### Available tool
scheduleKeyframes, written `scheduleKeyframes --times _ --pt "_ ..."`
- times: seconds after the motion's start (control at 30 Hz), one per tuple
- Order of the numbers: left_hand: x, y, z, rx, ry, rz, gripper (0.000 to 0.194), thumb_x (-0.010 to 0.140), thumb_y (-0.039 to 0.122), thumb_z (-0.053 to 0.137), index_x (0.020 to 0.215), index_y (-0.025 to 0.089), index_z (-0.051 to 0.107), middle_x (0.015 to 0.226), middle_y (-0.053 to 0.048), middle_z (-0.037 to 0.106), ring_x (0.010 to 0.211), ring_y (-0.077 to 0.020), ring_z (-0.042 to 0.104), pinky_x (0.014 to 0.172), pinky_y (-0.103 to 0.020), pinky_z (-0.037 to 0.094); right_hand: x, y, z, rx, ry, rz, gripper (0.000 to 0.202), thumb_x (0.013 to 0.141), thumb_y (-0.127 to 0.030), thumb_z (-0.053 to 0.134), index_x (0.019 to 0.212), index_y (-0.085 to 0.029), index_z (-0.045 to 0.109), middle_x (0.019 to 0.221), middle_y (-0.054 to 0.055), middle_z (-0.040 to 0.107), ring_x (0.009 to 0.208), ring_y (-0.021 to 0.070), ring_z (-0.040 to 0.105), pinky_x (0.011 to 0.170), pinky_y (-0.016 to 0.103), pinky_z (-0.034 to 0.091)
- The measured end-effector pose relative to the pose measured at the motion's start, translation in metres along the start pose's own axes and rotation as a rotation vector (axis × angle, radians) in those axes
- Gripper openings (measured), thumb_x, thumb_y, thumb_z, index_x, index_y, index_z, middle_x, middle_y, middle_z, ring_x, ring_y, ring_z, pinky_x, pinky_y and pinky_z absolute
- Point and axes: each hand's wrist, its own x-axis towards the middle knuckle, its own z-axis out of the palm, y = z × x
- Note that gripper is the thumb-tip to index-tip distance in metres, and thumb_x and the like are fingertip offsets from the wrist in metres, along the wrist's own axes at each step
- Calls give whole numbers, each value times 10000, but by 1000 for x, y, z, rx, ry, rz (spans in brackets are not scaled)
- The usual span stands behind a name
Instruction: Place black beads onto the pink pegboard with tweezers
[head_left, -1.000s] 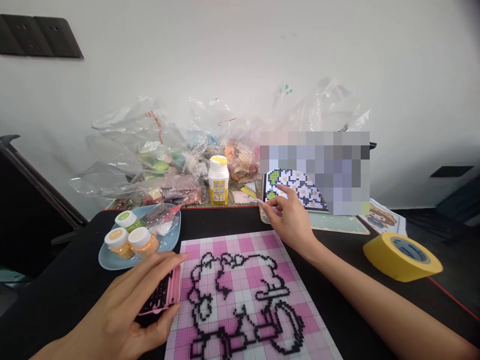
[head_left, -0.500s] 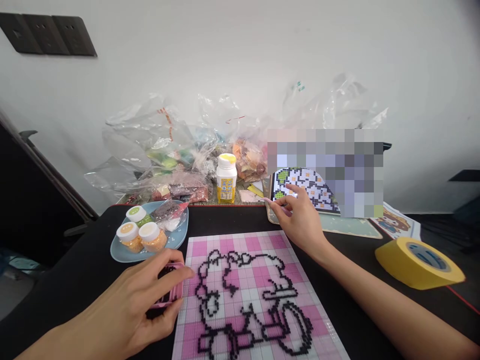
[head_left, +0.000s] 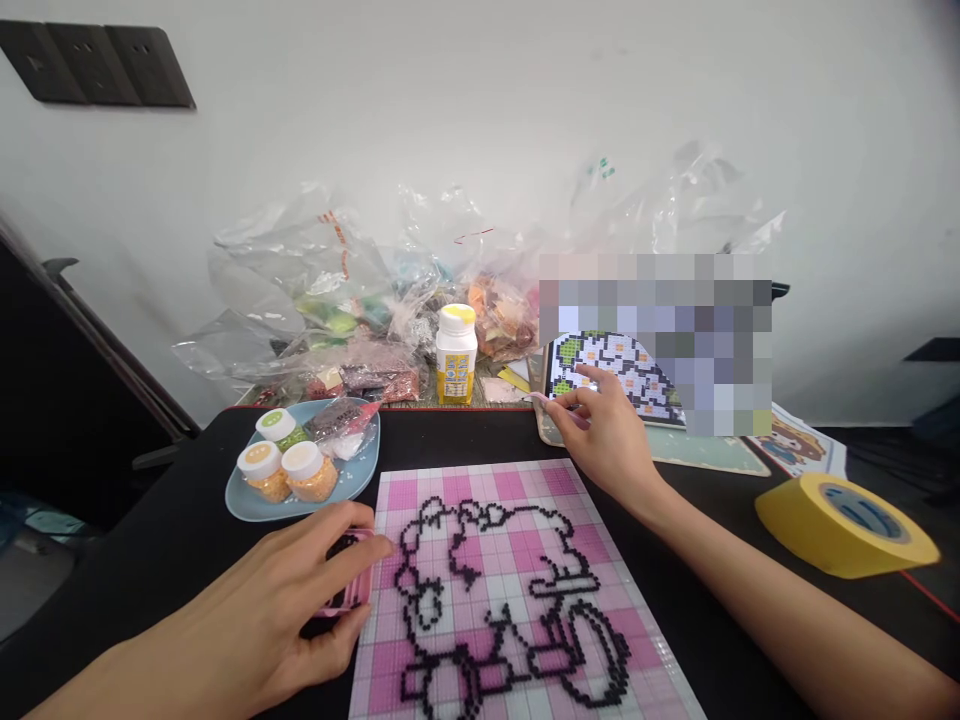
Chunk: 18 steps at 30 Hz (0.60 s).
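Observation:
My left hand (head_left: pixel 292 600) is curled round a small pink box (head_left: pixel 361 575) of black beads, beside the left edge of a pegboard. Pink and white checks show through the pegboard (head_left: pixel 480 545), and black beads on it form the outline of a figure with a wheel-like shape. My right hand (head_left: pixel 611 425) is closed on a slim pale pink tool (head_left: pixel 541 398), mostly hidden by the fingers. Its index finger reaches to a tablet screen (head_left: pixel 615 375) with a gridded green, white, orange and dark pattern; whether it touches the glass I cannot tell.
A blue plate (head_left: pixel 244 505) holds several lidded jars and a bag of dark beads. Behind stand a white and yellow bottle (head_left: pixel 456 360) and clear plastic bags (head_left: pixel 322 270). At the right lie a yellow tape roll (head_left: pixel 806 530) and a printed picture (head_left: pixel 799 445).
The whole view has shifted slightly. Both hands keep their grips, and the right index finger stays at the tablet screen. The beads on the pegboard look the same.

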Motion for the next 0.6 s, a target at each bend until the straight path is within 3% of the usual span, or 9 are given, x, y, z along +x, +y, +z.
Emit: scheduleKeyframes --times 0.2,0.4,0.6 --pt "1 -4 -7 68 -85 79 349 937 161 484 1237 273 623 1201 -73 659 929 -199 726 735 -233 589 -5 -7 -13 30 14 -39 460 913 -588 513 713 -201 663 1355 159 578 643 171 644 674 407 547" --pt "1 0 -6 33 -76 71 338 940 174 472 1220 265 638 1208 -80 649 849 -191 722 684 -231 590 -19 -6 -27 93 6 -66 504 910 -636 501 728 -201 678 1270 163 613 581 149 607 607 390 560" --pt "3 -2 -3 76 -80 90 399 929 143 490 1291 264 604 1246 -99 615 902 -189 727 773 -244 607 -30 -4 -25 181 -41 -53 496 904 -643 519 738 -206 685 1185 160 630 742 205 672 601 361 589"
